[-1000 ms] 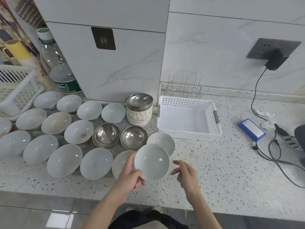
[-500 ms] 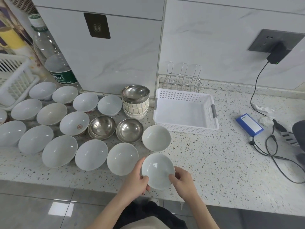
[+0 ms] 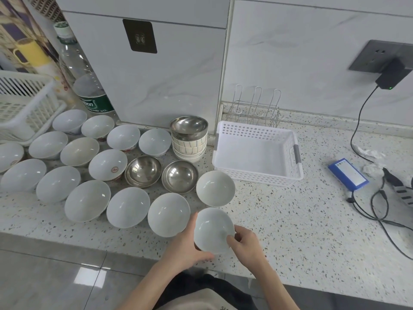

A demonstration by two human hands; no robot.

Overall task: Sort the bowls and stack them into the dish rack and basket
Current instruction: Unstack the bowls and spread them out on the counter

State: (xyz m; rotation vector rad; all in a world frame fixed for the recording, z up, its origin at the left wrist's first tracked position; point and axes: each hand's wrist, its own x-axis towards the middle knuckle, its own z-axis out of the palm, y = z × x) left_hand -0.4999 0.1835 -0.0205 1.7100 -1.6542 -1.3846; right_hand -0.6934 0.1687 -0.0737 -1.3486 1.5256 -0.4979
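Both my hands hold one white bowl (image 3: 211,229) near the counter's front edge. My left hand (image 3: 186,247) grips its left rim and underside; my right hand (image 3: 244,243) pinches its right rim, thumb inside. Several more white bowls (image 3: 127,206) spread in rows to the left. Two steel bowls (image 3: 180,176) sit in the middle, and a short stack topped by a steel bowl (image 3: 188,127) stands behind them. An empty white basket (image 3: 257,175) sits to the right, with a wire dish rack (image 3: 254,108) behind it at the wall.
A second white basket (image 3: 24,108) and a large water bottle (image 3: 85,86) stand at the far left. A blue box (image 3: 347,173), cables (image 3: 380,211) and a plugged-in charger (image 3: 392,74) occupy the right side. The counter's front edge runs just below my hands.
The bowl came down from in front of me toward the counter's front edge. My right hand, free a second ago, now grips its right rim.
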